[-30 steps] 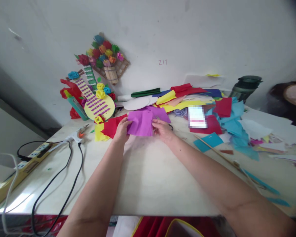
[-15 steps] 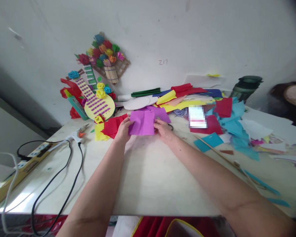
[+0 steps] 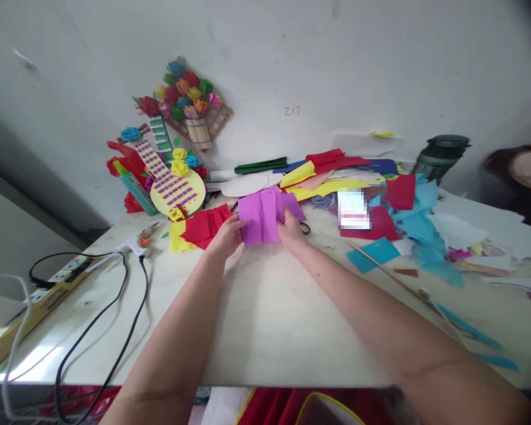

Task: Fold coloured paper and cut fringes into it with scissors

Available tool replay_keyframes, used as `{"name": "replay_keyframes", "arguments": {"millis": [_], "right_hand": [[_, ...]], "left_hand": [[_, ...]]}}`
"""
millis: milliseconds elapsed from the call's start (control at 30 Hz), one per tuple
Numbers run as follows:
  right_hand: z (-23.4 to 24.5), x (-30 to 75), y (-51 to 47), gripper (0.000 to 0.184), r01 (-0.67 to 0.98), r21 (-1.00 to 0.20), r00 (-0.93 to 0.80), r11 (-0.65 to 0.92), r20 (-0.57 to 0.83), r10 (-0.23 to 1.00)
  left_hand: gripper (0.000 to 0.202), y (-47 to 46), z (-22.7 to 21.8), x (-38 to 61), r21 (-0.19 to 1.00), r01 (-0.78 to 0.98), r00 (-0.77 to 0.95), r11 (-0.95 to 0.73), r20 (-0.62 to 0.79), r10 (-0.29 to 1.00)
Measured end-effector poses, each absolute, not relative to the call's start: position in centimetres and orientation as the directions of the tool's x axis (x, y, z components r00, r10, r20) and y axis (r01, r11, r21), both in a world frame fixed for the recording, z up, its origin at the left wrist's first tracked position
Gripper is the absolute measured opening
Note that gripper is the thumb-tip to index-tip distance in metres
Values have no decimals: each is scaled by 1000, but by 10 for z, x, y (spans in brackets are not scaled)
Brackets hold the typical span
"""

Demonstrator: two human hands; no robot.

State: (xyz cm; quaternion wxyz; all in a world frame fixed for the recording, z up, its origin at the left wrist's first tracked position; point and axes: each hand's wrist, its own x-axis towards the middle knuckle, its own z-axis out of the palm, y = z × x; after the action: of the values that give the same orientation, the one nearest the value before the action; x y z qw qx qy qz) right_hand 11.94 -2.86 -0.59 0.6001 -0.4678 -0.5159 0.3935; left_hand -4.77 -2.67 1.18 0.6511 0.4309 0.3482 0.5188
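Note:
A creased purple paper sheet (image 3: 261, 218) stands upright between my two hands at the far middle of the white table (image 3: 265, 319). My left hand (image 3: 225, 237) pinches its left edge, fingers closed. My right hand (image 3: 292, 231) grips its right edge, fingers curled behind it. Red paper (image 3: 206, 224) and yellow paper (image 3: 177, 236) lie just left of my left hand. More purple paper (image 3: 292, 203) lies behind the held sheet. Black scissor handles (image 3: 305, 227) peek out beside my right hand.
A heap of coloured paper (image 3: 358, 183) fills the back right. A paper guitar (image 3: 168, 183) and flower craft (image 3: 190, 106) lean on the wall. A glue gun (image 3: 137, 239), black cables (image 3: 101, 319) and power strip (image 3: 39, 295) lie left. A dark jar (image 3: 440, 156), wooden stick (image 3: 389, 274).
Both hands have drawn closer together and slid slightly right, lifting the purple sheet more upright and narrowing it.

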Motion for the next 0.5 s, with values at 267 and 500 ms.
{"name": "replay_keyframes", "arguments": {"millis": [267, 500], "right_hand": [[0, 120, -31, 9, 199, -923, 246, 329, 372, 895], [-2, 121, -32, 3, 250, -880, 222, 405, 459, 860]], "left_hand": [[35, -29, 13, -44, 952, -234, 236, 197, -141, 961], [28, -24, 12, -47, 955, -211, 172, 208, -174, 970]]}}
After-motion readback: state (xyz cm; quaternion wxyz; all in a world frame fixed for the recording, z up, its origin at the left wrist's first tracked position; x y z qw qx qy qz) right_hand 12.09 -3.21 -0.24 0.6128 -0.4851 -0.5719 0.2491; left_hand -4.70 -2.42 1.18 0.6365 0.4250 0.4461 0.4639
